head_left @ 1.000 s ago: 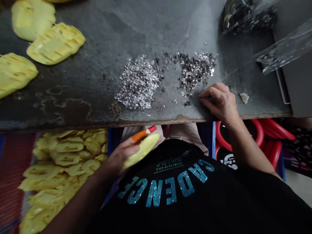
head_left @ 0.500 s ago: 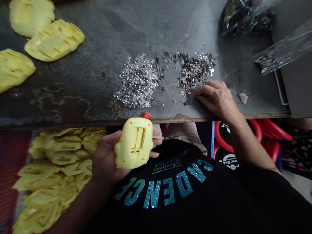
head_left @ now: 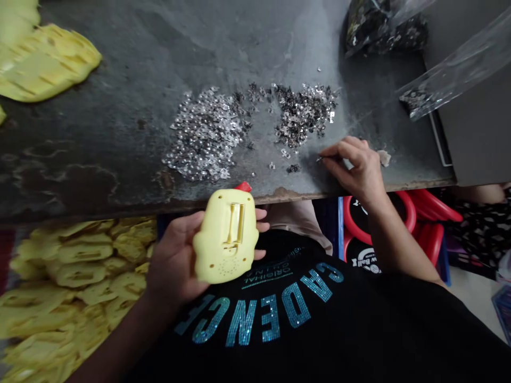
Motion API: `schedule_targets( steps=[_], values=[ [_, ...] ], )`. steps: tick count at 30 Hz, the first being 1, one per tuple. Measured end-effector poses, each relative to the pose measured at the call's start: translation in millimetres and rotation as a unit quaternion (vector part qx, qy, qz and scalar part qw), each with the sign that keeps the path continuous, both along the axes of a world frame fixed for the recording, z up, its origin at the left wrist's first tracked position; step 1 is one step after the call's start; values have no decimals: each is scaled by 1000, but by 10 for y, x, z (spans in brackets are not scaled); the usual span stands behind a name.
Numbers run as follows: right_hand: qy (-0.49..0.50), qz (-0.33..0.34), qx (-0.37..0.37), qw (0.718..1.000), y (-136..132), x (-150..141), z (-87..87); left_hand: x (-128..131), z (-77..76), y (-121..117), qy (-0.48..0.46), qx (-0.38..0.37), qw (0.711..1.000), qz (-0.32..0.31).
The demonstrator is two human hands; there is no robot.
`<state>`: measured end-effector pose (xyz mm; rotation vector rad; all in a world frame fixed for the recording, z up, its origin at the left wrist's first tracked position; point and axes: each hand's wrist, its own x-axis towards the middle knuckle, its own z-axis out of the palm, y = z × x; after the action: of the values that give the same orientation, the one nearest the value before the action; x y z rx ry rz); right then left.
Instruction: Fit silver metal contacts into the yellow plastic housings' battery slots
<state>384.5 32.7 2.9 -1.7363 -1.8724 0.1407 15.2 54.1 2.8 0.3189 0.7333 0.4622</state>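
Observation:
My left hand (head_left: 175, 263) holds a yellow plastic toy shell (head_left: 227, 242) back-side up, just below the dark table's front edge (head_left: 120, 205); a red tip (head_left: 242, 186) pokes out above the shell. My right hand (head_left: 355, 167) rests on the table near the edge, fingers pinched on a tiny metal piece. Two heaps of small metal contacts lie before it: a shiny silver heap (head_left: 205, 135) and a darker heap (head_left: 303, 111).
A bin of yellow shells (head_left: 72, 276) sits below the table at the left. More yellow shells (head_left: 43, 61) lie on the table's far left. Clear bags of metal parts (head_left: 383, 24) and a grey box (head_left: 475, 106) stand at the right. Red rings (head_left: 423, 218) are under the table.
My left hand brought the yellow shell up from beside the bin and turned it flat, back facing me. My right hand stayed by the dark heap, its fingers now pinched.

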Motion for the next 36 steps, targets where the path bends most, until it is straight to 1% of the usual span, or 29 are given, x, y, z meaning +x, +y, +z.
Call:
schedule_targets(
  steps=[3, 6, 9, 12, 15, 18, 20, 22, 24, 25, 28, 31, 36],
  values=[
    [-45, 50, -20, 998, 161, -216, -25, 27, 14, -36, -18, 17, 1000, -8],
    [-93, 69, -51, 992, 369, -372, -37, 56, 29, -90, -1, 29, 999, 14],
    [-116, 75, -72, 988, 499, -419, -44, 68, 17, -138, 5, 30, 999, 38],
    [-121, 74, -82, 986, 527, -389, -35, 97, 9, -153, 8, 31, 998, 57],
    [-109, 77, -69, 989, 461, -381, 53, 174, 55, -142, 6, 18, 998, 68],
    [-48, 104, -9, 993, 310, -474, 239, 268, 127, -134, -6, -8, 998, 59],
    [19, 154, 24, 988, 192, -584, 366, 311, 149, -138, -21, -12, 999, 46],
    [84, 222, 42, 970, 89, -697, 443, 323, 133, -151, -46, -4, 998, 31],
    [120, 274, 52, 953, 21, -787, 457, 310, 93, -170, -77, 2, 997, 14],
    [125, 288, 55, 948, -1, -817, 449, 297, 72, -181, -91, 3, 996, 6],
    [98, 294, 50, 949, -31, -853, 416, 255, 31, -212, -122, -7, 992, -12],
    [40, 286, 27, 957, -37, -843, 420, 229, 31, -239, -143, -25, 989, -29],
    [-28, 280, 36, 959, -61, -805, 440, 219, 58, -266, -142, -40, 988, -36]
  ],
)
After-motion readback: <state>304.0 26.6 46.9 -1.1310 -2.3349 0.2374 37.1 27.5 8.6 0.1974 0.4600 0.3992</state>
